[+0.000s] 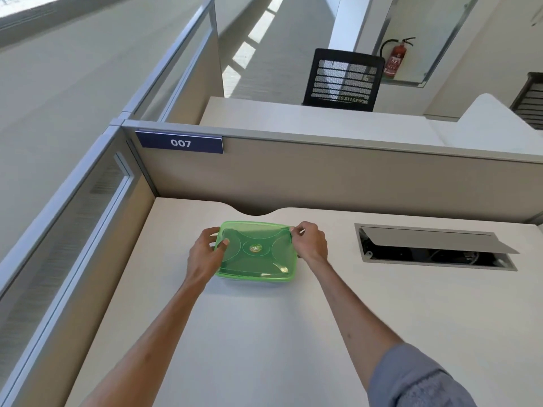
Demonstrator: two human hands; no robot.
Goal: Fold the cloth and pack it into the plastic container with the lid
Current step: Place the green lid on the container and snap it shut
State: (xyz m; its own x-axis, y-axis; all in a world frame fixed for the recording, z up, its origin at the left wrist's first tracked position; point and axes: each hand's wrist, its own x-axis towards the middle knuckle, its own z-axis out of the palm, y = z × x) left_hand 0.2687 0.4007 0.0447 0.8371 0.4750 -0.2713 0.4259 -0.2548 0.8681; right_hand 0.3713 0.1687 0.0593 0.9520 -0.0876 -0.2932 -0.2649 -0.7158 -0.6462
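Green plastic lid [256, 248] sat on container: light, springy, slick. Your left hand [205, 254] and right hand [310, 242] pinched opposite lid edges; cloth unseen.

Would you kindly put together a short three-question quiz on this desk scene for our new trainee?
1. True or false: the green lid sits on top of the container.
2. Which hand grips the lid's far corner: the left hand or the right hand?
3. Multiple choice: the open cable hatch in the desk lies A) to the left of the container, B) to the right of it, C) under it.

Key:
1. True.
2. The right hand; the left holds the lid's left edge.
3. B.
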